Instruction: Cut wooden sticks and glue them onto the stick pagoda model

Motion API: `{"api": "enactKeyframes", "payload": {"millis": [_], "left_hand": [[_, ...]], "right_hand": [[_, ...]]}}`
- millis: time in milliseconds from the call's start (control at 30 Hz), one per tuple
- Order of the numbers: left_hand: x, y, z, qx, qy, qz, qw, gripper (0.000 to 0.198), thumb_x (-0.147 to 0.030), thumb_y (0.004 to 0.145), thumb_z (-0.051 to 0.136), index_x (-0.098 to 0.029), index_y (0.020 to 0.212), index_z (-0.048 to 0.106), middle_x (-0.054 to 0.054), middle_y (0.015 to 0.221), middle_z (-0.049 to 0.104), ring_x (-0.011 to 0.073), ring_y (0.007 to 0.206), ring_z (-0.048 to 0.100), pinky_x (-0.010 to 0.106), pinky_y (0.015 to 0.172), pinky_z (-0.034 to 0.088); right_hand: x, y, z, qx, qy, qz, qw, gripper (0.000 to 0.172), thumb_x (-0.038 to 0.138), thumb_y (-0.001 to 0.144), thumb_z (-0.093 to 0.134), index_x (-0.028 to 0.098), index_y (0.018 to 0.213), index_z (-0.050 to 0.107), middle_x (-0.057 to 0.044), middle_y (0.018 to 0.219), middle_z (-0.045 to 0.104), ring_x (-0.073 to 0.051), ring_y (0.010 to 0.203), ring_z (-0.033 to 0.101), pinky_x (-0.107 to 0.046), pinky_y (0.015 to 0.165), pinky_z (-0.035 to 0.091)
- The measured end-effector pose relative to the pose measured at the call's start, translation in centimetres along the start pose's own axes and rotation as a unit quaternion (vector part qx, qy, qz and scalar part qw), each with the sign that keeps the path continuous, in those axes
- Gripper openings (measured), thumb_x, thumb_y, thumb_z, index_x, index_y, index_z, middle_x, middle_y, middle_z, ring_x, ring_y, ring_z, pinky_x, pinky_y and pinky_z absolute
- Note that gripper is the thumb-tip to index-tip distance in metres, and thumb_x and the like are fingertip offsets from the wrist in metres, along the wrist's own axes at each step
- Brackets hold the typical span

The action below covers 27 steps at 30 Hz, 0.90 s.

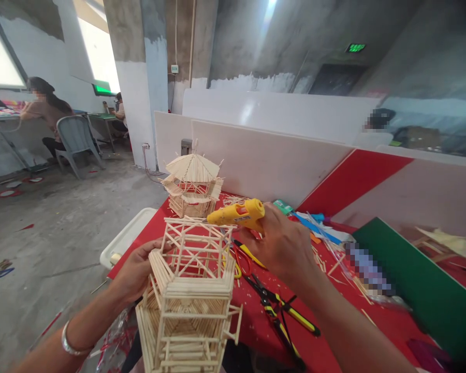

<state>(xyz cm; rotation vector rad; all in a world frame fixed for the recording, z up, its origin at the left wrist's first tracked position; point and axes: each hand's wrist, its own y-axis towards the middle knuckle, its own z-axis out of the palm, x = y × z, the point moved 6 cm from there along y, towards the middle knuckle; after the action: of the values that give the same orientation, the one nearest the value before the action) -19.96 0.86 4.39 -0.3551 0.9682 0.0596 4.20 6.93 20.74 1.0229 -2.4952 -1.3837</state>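
Note:
My right hand is wrapped round a yellow hot glue gun. Its nozzle points left, at the top rail of a wooden stick pavilion model. Whether the tip touches the wood I cannot tell. My left hand grips the model by its left side, near the slanted lower roof; part of the fingers is behind the sticks. The model stands upright close to me, with an open lattice frame above and a slatted tier below. Behind it a second stick pavilion with a pointed roof stands on the red table.
Pliers with black and yellow handles and red-handled scissors lie right of the model. Loose sticks and a green board are farther right. A white tray is at the left table edge. People sit beyond, near a grey chair.

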Motion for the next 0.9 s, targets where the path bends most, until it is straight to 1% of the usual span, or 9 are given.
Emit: {"api": "enactKeyframes", "payload": {"millis": [167,300,433,600,733,900], "left_hand": [[0.4,0.2,-0.8,-0.007,-0.002,0.004,1.000,0.043,-0.014,0.042,0.096,-0.013,0.080,0.075,0.008,0.100,0.076,0.0182,0.068,0.071,0.032,0.062,0.064],[0.5,0.3,-1.1,-0.002,0.005,0.007,1.000,0.041,-0.016,0.048,0.094,-0.014,0.084,0.076,0.008,0.106,0.074,0.0177,0.072,0.071,0.035,0.070,0.065],[0.6,0.4,-1.0,0.003,0.009,0.007,1.000,0.040,-0.016,0.049,0.094,-0.014,0.085,0.076,0.007,0.103,0.073,0.0149,0.069,0.068,0.038,0.074,0.064],[0.3,0.2,-1.0,-0.014,0.019,0.009,1.000,0.040,-0.015,0.046,0.094,-0.014,0.081,0.075,0.007,0.102,0.073,0.0162,0.069,0.068,0.039,0.071,0.065],[0.4,0.1,-1.1,-0.013,0.018,0.002,1.000,0.042,-0.013,0.045,0.093,-0.014,0.082,0.075,0.006,0.096,0.073,0.0140,0.062,0.066,0.036,0.066,0.064],[0.4,0.2,-1.3,-0.014,0.010,0.006,1.000,0.042,-0.012,0.044,0.093,-0.013,0.082,0.075,0.005,0.089,0.074,0.0127,0.058,0.066,0.031,0.063,0.062]], "right_hand": [[0.3,-0.1,0.2,0.005,0.002,-0.010,1.000,0.023,0.032,0.088,0.054,0.013,0.099,0.060,-0.008,0.086,0.070,-0.016,0.059,0.055,-0.027,0.049,0.026],[0.5,-0.2,0.6,0.029,0.000,0.000,1.000,0.025,0.031,0.088,0.055,0.013,0.104,0.060,-0.009,0.090,0.071,-0.015,0.060,0.056,-0.028,0.048,0.025],[0.5,-0.3,0.6,0.033,-0.011,-0.003,0.999,0.027,0.032,0.088,0.055,0.013,0.106,0.061,-0.008,0.089,0.071,-0.015,0.057,0.055,-0.028,0.047,0.023],[0.5,-0.3,0.6,0.027,-0.013,-0.017,0.999,0.019,0.029,0.089,0.052,0.014,0.097,0.061,-0.008,0.086,0.071,-0.014,0.057,0.055,-0.028,0.046,0.021],[0.6,-0.3,0.6,0.019,-0.007,-0.017,1.000,0.023,0.029,0.090,0.050,0.013,0.103,0.060,-0.009,0.088,0.071,-0.015,0.060,0.056,-0.027,0.047,0.024],[0.1,-0.6,0.6,0.037,-0.014,-0.006,0.999,0.025,0.032,0.091,0.050,0.013,0.103,0.061,-0.009,0.088,0.069,-0.015,0.060,0.055,-0.027,0.048,0.023]]}}
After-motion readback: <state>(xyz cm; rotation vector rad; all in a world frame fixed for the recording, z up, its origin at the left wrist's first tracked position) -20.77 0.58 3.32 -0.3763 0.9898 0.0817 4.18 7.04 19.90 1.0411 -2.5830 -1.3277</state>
